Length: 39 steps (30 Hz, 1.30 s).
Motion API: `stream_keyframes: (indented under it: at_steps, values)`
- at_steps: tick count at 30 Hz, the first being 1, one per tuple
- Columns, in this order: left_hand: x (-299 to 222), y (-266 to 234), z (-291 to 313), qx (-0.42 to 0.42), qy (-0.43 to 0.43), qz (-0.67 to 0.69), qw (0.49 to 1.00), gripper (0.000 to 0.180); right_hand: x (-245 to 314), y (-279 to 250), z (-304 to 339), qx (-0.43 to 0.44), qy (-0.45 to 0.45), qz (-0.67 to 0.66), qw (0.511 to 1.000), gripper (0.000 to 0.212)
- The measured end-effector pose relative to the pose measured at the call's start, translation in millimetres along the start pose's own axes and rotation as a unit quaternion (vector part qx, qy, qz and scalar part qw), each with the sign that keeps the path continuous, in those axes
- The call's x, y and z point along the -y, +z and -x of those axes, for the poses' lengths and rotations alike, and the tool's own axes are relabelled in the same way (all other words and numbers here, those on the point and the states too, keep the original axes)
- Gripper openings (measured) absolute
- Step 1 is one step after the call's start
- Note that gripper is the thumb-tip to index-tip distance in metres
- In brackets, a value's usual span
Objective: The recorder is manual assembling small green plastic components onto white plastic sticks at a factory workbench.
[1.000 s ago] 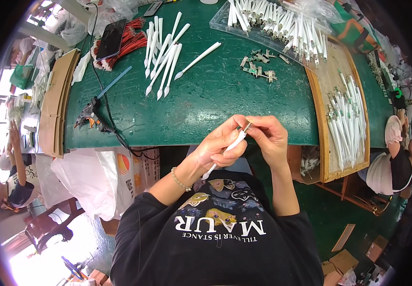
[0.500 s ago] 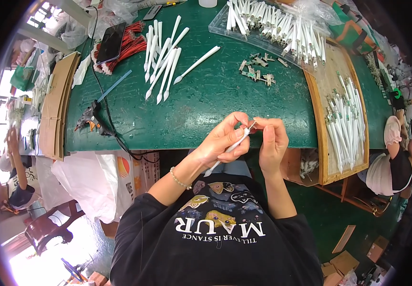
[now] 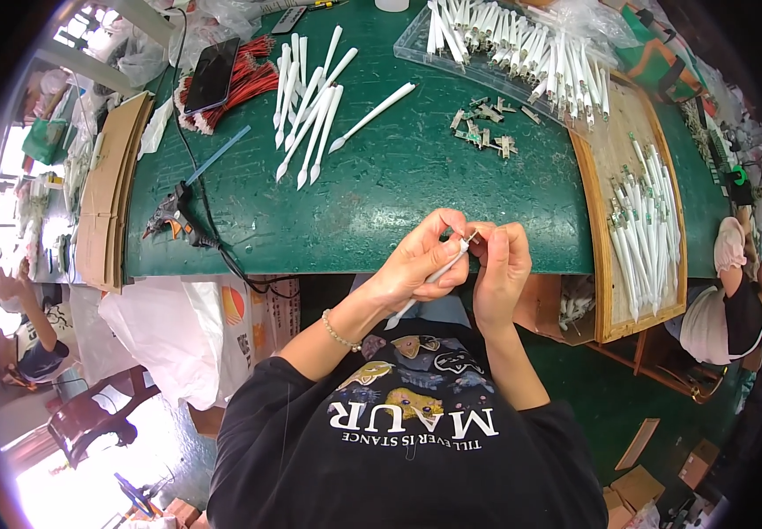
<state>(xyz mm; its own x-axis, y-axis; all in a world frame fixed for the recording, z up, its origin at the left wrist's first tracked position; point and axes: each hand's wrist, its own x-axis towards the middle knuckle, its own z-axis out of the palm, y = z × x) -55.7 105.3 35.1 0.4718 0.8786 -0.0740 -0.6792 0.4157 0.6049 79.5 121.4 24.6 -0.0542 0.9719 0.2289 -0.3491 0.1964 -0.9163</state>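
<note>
My left hand is closed around a slim white plastic tube, held slanting above my lap just off the table's near edge. The tube's pointed, flame-shaped end is down toward my shirt, and its other end comes out by my left thumb. There my right hand pinches with thumb and forefinger at something small and thin, too small to make out. Farther back on the green table lie several similar white tubes with pointed ends. Small green-and-metal circuit pieces are scattered to their right.
At the right stands a wooden tray of tubes with circuit pieces at their ends; a clear plastic tray of more lies behind. To the left are a glue gun with a cord, a phone and red wires. People sit at both sides.
The view has shifted slightly. My right fingers have curled in a little more at the tube's upper end, while my left hand keeps its hold. At far left, a person's hands have moved lower.
</note>
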Motion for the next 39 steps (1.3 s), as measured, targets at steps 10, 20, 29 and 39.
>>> stream_keyframes:
  at_steps: [10, 20, 29, 39]
  values:
    - [18.9, 20.6, 19.7, -0.044, 0.071, -0.116, 0.99, 0.056, 15.9, 1.0, 20.2, 0.024, 0.094, -0.117, 0.988, 0.025]
    - [83.1, 11.2, 100.3, -0.075, -0.072, -0.144, 0.984, 0.032, 12.0, 3.4, 70.2, 0.042, 0.171, -0.076, 0.981, 0.04]
    - [112.1, 17.0, 104.8, -0.124, -0.038, -0.017, 0.991, 0.024, -2.0, 3.9, 98.9, 0.098, 0.375, -0.078, 0.919, 0.043]
    - [126.6, 20.9, 99.9, -0.166, 0.005, 0.039, 0.985, 0.02, -10.8, 1.1, 95.1, 0.111, 0.352, -0.081, 0.926, 0.042]
